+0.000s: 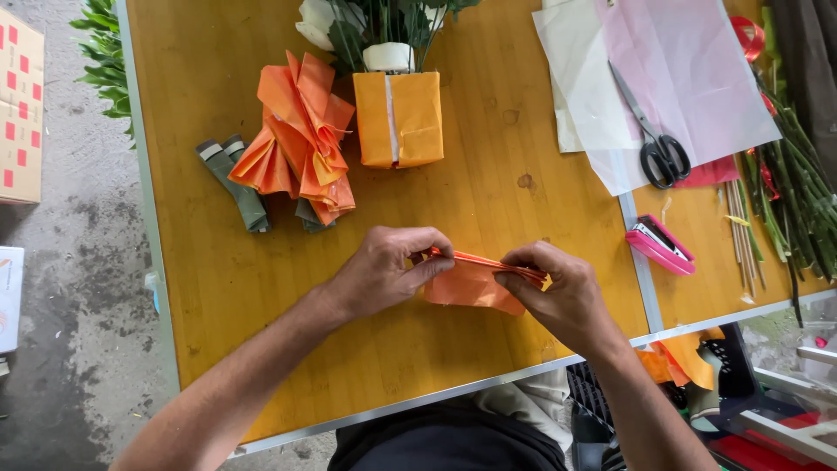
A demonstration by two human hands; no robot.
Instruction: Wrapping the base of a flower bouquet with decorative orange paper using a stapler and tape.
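Both hands, left [384, 270] and right [558, 292], pinch one folded orange paper [471, 283] at the desk's [218, 279] near edge. Farther off sit one orange-wrapped box [398, 119], one scissors [658, 144], one pink stapler [660, 246].

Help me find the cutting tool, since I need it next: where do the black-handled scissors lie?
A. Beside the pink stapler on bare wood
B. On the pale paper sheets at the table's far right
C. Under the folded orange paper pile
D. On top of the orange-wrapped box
B: the scissors lie on the pale paper sheets at the far right, apart from the pink stapler nearer the table edge.
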